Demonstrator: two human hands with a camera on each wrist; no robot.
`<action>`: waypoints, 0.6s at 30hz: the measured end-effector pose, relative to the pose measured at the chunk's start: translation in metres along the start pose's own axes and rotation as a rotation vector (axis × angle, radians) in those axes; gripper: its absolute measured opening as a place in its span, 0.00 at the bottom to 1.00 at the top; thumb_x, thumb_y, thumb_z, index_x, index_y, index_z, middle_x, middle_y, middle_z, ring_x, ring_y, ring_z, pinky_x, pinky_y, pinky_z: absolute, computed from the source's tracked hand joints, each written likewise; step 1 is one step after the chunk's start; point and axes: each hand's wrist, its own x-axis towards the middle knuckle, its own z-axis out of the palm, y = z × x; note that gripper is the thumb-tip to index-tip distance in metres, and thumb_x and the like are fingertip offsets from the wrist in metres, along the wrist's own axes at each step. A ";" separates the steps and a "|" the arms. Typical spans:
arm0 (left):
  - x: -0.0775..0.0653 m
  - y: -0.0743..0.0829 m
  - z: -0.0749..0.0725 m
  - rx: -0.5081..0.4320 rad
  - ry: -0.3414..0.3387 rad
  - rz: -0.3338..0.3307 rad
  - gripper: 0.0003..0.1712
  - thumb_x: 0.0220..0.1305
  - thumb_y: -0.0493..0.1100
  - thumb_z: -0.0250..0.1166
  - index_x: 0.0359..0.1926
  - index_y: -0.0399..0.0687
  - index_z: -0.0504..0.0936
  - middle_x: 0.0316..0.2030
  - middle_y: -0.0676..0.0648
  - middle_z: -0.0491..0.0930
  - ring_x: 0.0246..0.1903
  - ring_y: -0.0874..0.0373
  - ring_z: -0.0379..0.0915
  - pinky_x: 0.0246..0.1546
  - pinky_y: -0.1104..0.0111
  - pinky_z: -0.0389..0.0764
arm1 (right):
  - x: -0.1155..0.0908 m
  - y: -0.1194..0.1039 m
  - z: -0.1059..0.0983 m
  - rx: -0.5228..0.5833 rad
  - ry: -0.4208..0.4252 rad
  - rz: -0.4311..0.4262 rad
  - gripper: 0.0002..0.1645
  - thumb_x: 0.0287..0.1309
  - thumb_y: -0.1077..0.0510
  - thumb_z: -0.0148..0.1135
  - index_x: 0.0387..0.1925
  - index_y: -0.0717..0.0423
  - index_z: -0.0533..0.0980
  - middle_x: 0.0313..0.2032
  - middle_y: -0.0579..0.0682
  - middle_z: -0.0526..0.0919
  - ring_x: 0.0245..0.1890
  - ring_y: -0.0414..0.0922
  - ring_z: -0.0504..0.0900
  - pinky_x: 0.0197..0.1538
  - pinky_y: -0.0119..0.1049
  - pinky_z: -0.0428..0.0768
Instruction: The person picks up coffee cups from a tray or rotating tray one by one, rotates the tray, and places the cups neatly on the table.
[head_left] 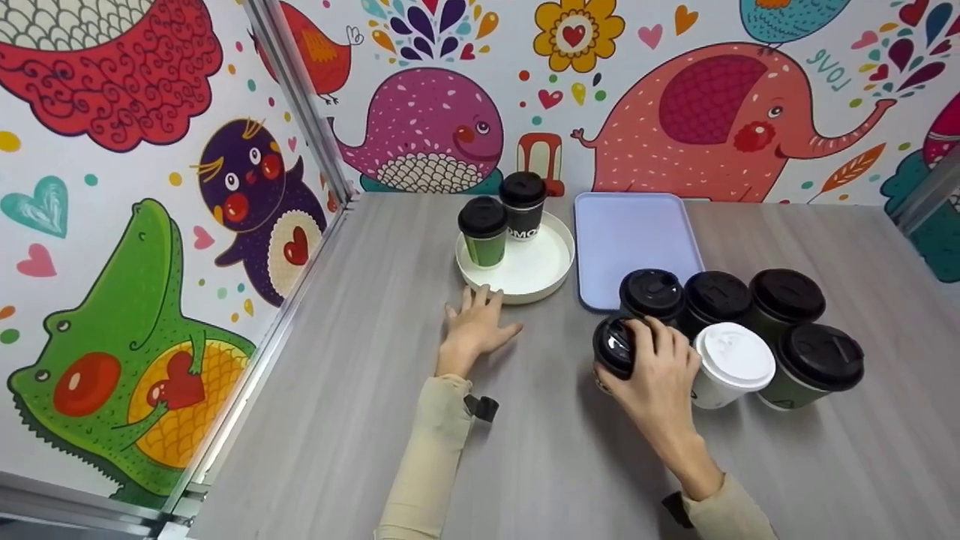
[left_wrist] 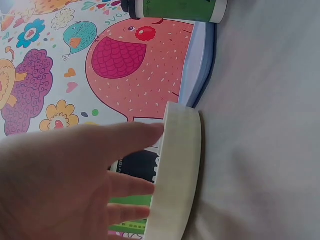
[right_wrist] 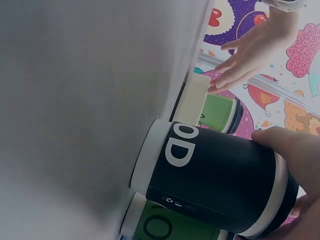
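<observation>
My right hand (head_left: 660, 375) grips a paper coffee cup (right_wrist: 215, 175) near its black lid (head_left: 613, 346). The cup has a dark sleeve with white letters, and its base is close to the tabletop in the right wrist view. My left hand (head_left: 474, 328) is spread, palm down, with fingertips right at the rim of a round white tray (head_left: 525, 289). Inside that tray stand a green cup (head_left: 486, 247) and a dark cup (head_left: 525, 217), both black-lidded. In the left wrist view, the left thumb and fingers overlap the tray's wall (left_wrist: 182, 150).
Right of my right hand is a cluster of several lidded cups, among them a white cup (head_left: 731, 364) and a green cup (head_left: 814, 364). A pale blue rectangular tray (head_left: 634, 232) lies behind them, beside the round one. Patterned panels (head_left: 540, 112) border the table's back and left.
</observation>
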 end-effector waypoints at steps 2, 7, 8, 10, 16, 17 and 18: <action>0.000 0.000 0.000 -0.002 -0.003 0.002 0.45 0.72 0.64 0.59 0.81 0.51 0.57 0.83 0.41 0.49 0.83 0.36 0.37 0.79 0.33 0.42 | -0.001 0.002 -0.003 -0.011 0.001 0.009 0.43 0.31 0.52 0.84 0.53 0.60 0.76 0.55 0.68 0.81 0.54 0.67 0.74 0.54 0.62 0.66; 0.001 -0.001 0.000 -0.013 -0.008 0.002 0.45 0.72 0.63 0.60 0.81 0.51 0.57 0.83 0.41 0.49 0.84 0.36 0.36 0.80 0.33 0.41 | -0.003 0.005 -0.007 -0.057 0.001 0.018 0.44 0.30 0.52 0.85 0.53 0.61 0.76 0.54 0.68 0.80 0.54 0.67 0.73 0.52 0.63 0.65; 0.001 -0.001 0.000 -0.014 -0.007 0.001 0.45 0.72 0.63 0.60 0.81 0.52 0.57 0.83 0.41 0.49 0.84 0.36 0.36 0.80 0.33 0.42 | -0.003 0.006 -0.008 -0.066 0.000 0.017 0.44 0.31 0.52 0.85 0.53 0.61 0.76 0.54 0.68 0.80 0.54 0.67 0.73 0.52 0.64 0.65; 0.001 -0.001 0.000 -0.019 -0.006 0.002 0.45 0.72 0.63 0.60 0.81 0.51 0.57 0.83 0.42 0.49 0.84 0.37 0.36 0.80 0.33 0.42 | -0.003 0.006 -0.011 -0.085 -0.002 0.016 0.44 0.31 0.52 0.85 0.53 0.62 0.76 0.54 0.69 0.80 0.55 0.68 0.72 0.51 0.64 0.64; 0.003 -0.002 0.001 -0.032 0.034 0.014 0.47 0.72 0.62 0.61 0.82 0.49 0.55 0.83 0.42 0.51 0.83 0.38 0.39 0.79 0.32 0.45 | -0.003 0.006 -0.017 -0.131 -0.005 0.024 0.42 0.33 0.53 0.82 0.53 0.64 0.75 0.55 0.69 0.79 0.57 0.69 0.71 0.50 0.66 0.64; 0.004 -0.003 0.002 -0.035 0.043 0.014 0.48 0.71 0.62 0.62 0.82 0.48 0.54 0.83 0.42 0.51 0.83 0.39 0.40 0.79 0.32 0.45 | -0.003 0.005 -0.017 -0.135 -0.007 0.028 0.42 0.33 0.54 0.82 0.53 0.64 0.75 0.55 0.69 0.79 0.57 0.69 0.71 0.50 0.66 0.65; 0.004 -0.003 0.002 -0.038 0.050 0.014 0.48 0.71 0.62 0.62 0.82 0.47 0.54 0.83 0.41 0.50 0.84 0.39 0.40 0.79 0.32 0.46 | -0.003 0.006 -0.018 -0.136 -0.010 0.031 0.42 0.33 0.54 0.82 0.53 0.64 0.75 0.55 0.69 0.79 0.57 0.69 0.71 0.51 0.66 0.65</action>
